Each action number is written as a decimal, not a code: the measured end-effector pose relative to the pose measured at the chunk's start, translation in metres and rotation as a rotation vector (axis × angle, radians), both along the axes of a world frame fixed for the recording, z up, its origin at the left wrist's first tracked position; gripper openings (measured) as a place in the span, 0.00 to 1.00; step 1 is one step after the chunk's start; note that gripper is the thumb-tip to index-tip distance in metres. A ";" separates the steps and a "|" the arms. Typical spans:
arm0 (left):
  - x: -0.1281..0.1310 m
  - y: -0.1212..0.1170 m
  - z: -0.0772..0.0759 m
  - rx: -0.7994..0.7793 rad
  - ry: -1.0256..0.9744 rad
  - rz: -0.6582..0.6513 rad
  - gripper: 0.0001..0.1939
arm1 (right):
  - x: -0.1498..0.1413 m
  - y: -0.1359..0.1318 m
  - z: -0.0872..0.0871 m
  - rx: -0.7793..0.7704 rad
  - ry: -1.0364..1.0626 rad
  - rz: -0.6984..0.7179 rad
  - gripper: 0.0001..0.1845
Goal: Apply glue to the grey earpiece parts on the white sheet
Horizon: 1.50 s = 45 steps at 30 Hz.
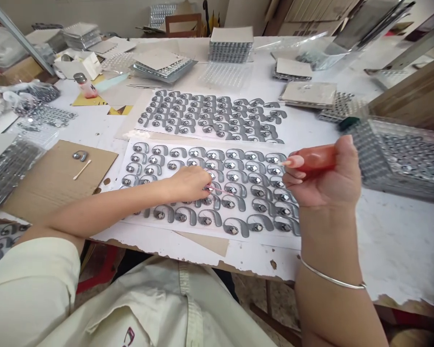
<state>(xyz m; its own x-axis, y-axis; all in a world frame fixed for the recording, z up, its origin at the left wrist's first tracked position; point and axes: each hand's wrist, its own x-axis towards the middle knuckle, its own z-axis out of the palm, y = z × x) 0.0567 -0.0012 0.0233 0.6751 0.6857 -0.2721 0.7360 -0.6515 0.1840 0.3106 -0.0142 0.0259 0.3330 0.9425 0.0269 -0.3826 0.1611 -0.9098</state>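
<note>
My right hand point(332, 185) is wrapped round a red squeeze bottle point(316, 158). The bottle's pale narrow tip points left over the right part of a white sheet point(181, 236). Several rows of grey hook-shaped pieces point(235, 226), each with a shiny round part, lie on that sheet. Above the middle rows, my left hand point(191, 184) pinches a thin pink stick point(219, 189), its free end reaching right over the pieces. The fingers of this hand are partly hidden from view. Behind, a second sheet point(144, 126) carries more of the same grey pieces.
At left, a brown cardboard piece point(54, 168) bears one grey piece point(80, 155) and a cotton swab point(82, 170). A small bottle point(86, 86) stands behind it. Stacked trays point(231, 46) occupy the back; a clear tray point(412, 154) and cardboard box point(415, 99) sit right.
</note>
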 end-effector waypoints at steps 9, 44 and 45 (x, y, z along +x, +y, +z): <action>-0.015 0.016 0.008 -0.206 -0.682 0.346 0.17 | -0.007 -0.001 -0.002 0.103 -0.147 0.049 0.27; -0.041 0.024 -0.037 0.600 -0.606 -0.547 0.09 | -0.075 0.002 -0.025 0.267 -0.994 -0.166 0.11; -0.041 0.024 -0.037 0.606 -0.584 -0.551 0.09 | -0.075 0.002 -0.026 0.258 -1.012 -0.159 0.11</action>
